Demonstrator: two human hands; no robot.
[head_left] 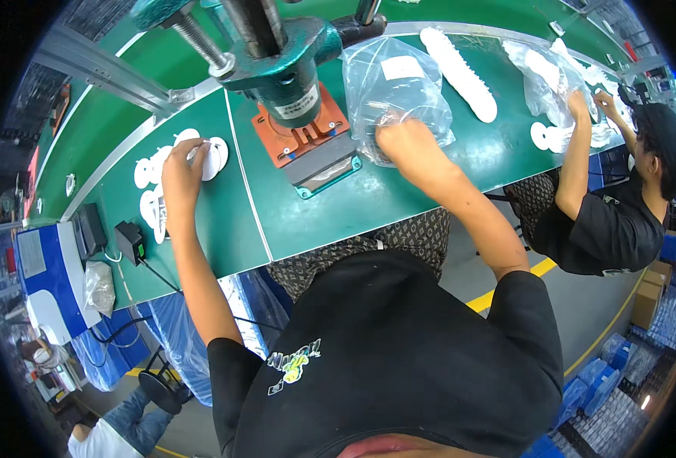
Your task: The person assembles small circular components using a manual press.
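Observation:
My left hand (181, 172) is over a group of white round plastic parts on the left of the green table. Its thumb and forefinger close at the edge of one white round part (215, 158). More white parts (145, 172) lie beside and under this hand. My right hand (410, 145) reaches into a clear plastic bag (395, 89) with a white label, right of the press. Its fingers are bent down and hidden by the hand and the film. Between my hands stands a green press (296, 103) above an orange plate (274, 141) and a dark block (319, 166).
A long row of stacked white parts (460, 75) lies right of the bag. Farther right, a co-worker (613, 198) handles white parts by another clear bag (540, 76). A black adapter (129, 242) with its cable and a blue-white box (51, 275) are at the left.

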